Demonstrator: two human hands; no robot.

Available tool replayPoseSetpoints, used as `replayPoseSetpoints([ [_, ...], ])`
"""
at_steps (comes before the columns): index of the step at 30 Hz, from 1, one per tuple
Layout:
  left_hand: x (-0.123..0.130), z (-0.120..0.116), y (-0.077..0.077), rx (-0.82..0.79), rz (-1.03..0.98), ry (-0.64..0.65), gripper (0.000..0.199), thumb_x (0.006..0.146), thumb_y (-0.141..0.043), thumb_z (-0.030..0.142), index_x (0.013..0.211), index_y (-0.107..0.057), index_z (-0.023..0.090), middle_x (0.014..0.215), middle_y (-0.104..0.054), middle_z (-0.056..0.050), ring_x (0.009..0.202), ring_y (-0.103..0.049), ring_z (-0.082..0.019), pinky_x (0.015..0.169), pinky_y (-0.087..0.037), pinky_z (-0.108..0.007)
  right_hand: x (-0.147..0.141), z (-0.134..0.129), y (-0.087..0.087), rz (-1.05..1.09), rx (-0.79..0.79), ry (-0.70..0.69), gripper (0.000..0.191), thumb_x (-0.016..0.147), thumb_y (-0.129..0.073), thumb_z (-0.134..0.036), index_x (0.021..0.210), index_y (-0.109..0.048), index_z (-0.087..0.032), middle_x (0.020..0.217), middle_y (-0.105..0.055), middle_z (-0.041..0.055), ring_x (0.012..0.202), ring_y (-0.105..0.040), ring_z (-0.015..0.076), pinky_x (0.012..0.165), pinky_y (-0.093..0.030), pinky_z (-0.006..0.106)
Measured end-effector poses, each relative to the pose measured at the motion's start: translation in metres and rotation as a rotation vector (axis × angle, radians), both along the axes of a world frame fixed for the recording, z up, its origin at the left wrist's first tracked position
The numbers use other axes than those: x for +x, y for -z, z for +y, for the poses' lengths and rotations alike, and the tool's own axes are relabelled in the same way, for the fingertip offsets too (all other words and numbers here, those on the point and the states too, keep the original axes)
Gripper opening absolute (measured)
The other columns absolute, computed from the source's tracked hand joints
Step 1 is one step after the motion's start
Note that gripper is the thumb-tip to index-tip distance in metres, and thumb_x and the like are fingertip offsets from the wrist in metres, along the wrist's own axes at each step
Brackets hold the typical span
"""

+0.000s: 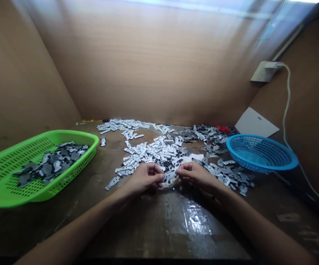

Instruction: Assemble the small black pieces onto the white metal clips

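The left hand (145, 178) and right hand (195, 175) sat low over the counter (159, 228), their fingers (160, 176) curled close together at the near edge of a scattered pile of white and grey metal stampings (153, 154). They perhaps pinched a small piece, though the view was poor. A green plastic basket (87, 137) held more on the left; a blue mesh basket (261, 162) sat right.

I count | my left hand (145, 179): 1 | my right hand (194, 175): 1 | green plastic basket (51, 138): 1 | blue plastic basket (254, 149): 1 | small white and grey parts (153, 152): too many to count
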State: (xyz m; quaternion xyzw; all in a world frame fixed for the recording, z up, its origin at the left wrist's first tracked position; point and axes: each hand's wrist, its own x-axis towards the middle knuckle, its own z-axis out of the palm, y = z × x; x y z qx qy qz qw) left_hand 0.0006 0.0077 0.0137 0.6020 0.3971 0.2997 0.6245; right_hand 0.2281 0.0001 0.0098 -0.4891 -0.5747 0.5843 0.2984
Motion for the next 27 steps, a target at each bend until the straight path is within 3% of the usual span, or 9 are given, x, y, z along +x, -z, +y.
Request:
replayPoseSetpoints([
  [5, -0.001, 0.001, 0.003, -0.13, 0.005, 0.011, 0.035, 0.068, -0.068, 0.042, 0.084, -0.057, 0.014, 0.068, -0.064, -0.005, 0.065, -0.065, -0.016, 0.056, -0.048, -0.023, 0.0, 0.0, 0.0, 0.014, 0.015, 0.032, 0.035, 0.072, -0.063, -0.047, 0.071, -0.059, -0.012, 0.059, -0.061, 0.0014, 0.038, -0.037, 0.0039, 0.036, -0.022, 0.016],
  [12, -0.002, 0.001, 0.004, -0.304, 0.005, 0.028, 0.035, 0.067, -0.067, 0.045, 0.075, -0.057, 0.012, 0.069, -0.066, -0.007, 0.056, -0.061, -0.011, 0.049, -0.043, -0.018, 0.0, 0.003, 0.002, -0.057, 0.057, 0.036, 0.034, 0.076, -0.058, -0.047, 0.072, -0.058, -0.013, 0.061, -0.061, 0.0017, 0.038, -0.037, 0.0046, 0.037, -0.024, 0.017],
  [14, -0.003, 0.002, 0.003, -0.36, -0.025, 0.009, 0.033, 0.067, -0.068, 0.041, 0.075, -0.057, 0.012, 0.069, -0.066, -0.007, 0.055, -0.06, -0.009, 0.05, -0.044, -0.017, 0.002, 0.004, -0.001, -0.163, 0.151, 0.055, 0.034, 0.08, -0.051, -0.047, 0.074, -0.059, -0.014, 0.063, -0.062, 0.0023, 0.04, -0.041, 0.0065, 0.039, -0.028, 0.018],
  [16, -0.004, 0.003, 0.003, -0.385, -0.049, -0.014, 0.03, 0.067, -0.068, 0.039, 0.074, -0.056, 0.012, 0.069, -0.066, -0.006, 0.055, -0.06, -0.009, 0.051, -0.044, -0.017, 0.007, 0.005, -0.006, -0.333, 0.345, 0.065, 0.03, 0.083, -0.049, -0.042, 0.078, -0.062, -0.015, 0.07, -0.064, 0.0031, 0.051, -0.05, 0.01, 0.048, -0.035, 0.021],
  [20, -0.005, 0.005, 0.003, -0.378, -0.068, -0.035, 0.028, 0.068, -0.067, 0.038, 0.076, -0.056, 0.013, 0.07, -0.065, -0.006, 0.056, -0.06, -0.009, 0.05, -0.044, -0.016, 0.014, 0.0, -0.013, -0.731, 0.674, -0.126, 0.014, 0.077, -0.058, -0.032, 0.085, -0.065, -0.022, 0.084, -0.065, 0.0022, 0.077, -0.058, 0.017, 0.067, -0.038, 0.025],
  [24, -0.006, 0.006, 0.005, -0.381, -0.062, -0.028, 0.028, 0.069, -0.066, 0.038, 0.074, -0.055, 0.013, 0.068, -0.065, -0.005, 0.054, -0.059, -0.008, 0.049, -0.043, -0.016, 0.014, -0.004, -0.008, -0.998, 0.743, -0.197, 0.011, 0.079, -0.055, -0.027, 0.083, -0.065, -0.024, 0.086, -0.065, 0.0027, 0.076, -0.058, 0.0185, 0.061, -0.035, 0.026],
  [27, -0.005, 0.006, 0.005, -0.385, -0.055, -0.015, 0.027, 0.069, -0.066, 0.038, 0.074, -0.054, 0.013, 0.069, -0.065, -0.005, 0.055, -0.059, -0.009, 0.05, -0.044, -0.016, 0.013, -0.001, -0.005, -1.01, 0.752, -0.144, 0.012, 0.081, -0.053, -0.026, 0.082, -0.064, -0.023, 0.083, -0.066, 0.003, 0.075, -0.059, 0.0185, 0.061, -0.036, 0.026],
])
